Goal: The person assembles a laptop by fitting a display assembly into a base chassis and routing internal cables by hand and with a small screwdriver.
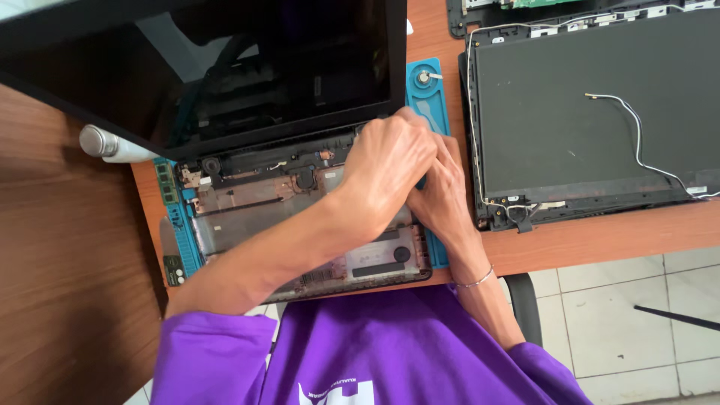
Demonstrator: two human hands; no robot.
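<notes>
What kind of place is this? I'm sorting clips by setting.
Probably a computer repair bench: an opened laptop base on a blue work mat, a stripped laptop lid with loose cables beside it, on a wooden desk.

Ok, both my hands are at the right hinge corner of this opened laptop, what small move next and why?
Probably steady the screen lid with the left hand while the right hand works the hinge corner: the lid stands tilted open over the stripped base, and both hands crowd one spot.
</notes>
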